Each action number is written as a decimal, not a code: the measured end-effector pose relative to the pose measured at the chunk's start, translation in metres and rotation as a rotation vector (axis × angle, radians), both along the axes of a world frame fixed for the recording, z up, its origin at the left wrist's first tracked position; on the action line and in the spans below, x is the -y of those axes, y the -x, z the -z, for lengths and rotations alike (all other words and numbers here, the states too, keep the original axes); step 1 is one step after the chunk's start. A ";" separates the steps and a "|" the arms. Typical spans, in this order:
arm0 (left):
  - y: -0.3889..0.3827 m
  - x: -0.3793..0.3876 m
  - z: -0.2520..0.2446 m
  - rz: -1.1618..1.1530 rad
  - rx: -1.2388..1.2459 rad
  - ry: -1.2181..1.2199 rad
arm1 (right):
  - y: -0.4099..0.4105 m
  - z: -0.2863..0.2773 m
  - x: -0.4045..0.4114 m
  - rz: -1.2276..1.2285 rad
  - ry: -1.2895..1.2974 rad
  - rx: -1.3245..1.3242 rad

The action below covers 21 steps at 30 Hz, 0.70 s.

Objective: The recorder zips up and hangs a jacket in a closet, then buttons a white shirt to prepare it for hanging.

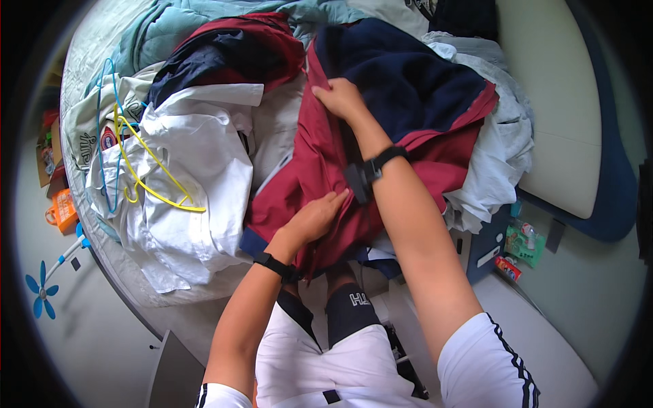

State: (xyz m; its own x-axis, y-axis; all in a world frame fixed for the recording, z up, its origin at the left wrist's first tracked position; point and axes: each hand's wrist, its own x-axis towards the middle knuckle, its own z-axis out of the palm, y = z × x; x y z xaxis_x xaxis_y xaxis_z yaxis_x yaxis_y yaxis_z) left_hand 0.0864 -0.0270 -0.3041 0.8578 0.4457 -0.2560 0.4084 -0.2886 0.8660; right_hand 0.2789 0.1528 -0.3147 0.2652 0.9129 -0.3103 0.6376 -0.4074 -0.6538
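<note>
A dark red jacket with a navy lining lies spread on the bed in front of me, its lower part hanging over the near edge. My right hand pinches the jacket's red front edge between thumb and fingers, near the lining. Lower down, my left hand rests on the red cloth, fingers pointing towards the right wrist; whether it grips any fabric cannot be made out. Both wrists wear black straps, and a dark block hangs from the right one.
Left of the jacket, a yellow hanger and a blue hanger lie on white shirts. Another red and navy jacket is behind. White clothes are heaped right, beside a cream headboard. A blue fan stands left.
</note>
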 end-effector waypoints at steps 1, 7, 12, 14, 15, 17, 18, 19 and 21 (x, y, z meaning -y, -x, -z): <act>0.014 0.007 -0.002 -0.020 0.053 0.045 | 0.008 -0.022 0.009 -0.100 0.071 0.169; 0.019 -0.013 -0.028 0.266 -0.090 0.059 | -0.030 -0.087 0.185 -0.170 0.401 0.453; 0.013 -0.121 -0.044 -0.602 0.103 0.007 | -0.043 -0.114 0.208 -0.387 0.660 0.376; 0.025 -0.146 -0.023 -0.706 0.084 0.050 | -0.056 -0.133 0.172 -0.326 0.644 0.367; 0.009 -0.153 -0.034 -0.728 0.066 0.150 | -0.076 -0.139 0.164 -0.214 0.523 0.473; -0.014 -0.158 -0.038 -0.654 0.079 0.106 | -0.126 -0.122 0.149 0.203 0.241 0.377; -0.030 -0.157 -0.032 -0.661 0.069 0.113 | -0.155 -0.106 0.147 0.363 -0.008 0.425; -0.049 -0.157 -0.026 -0.666 0.185 0.325 | -0.187 -0.092 0.143 0.491 0.020 0.474; -0.095 -0.166 -0.015 -0.655 0.328 0.551 | -0.248 -0.047 0.149 0.747 -0.063 0.549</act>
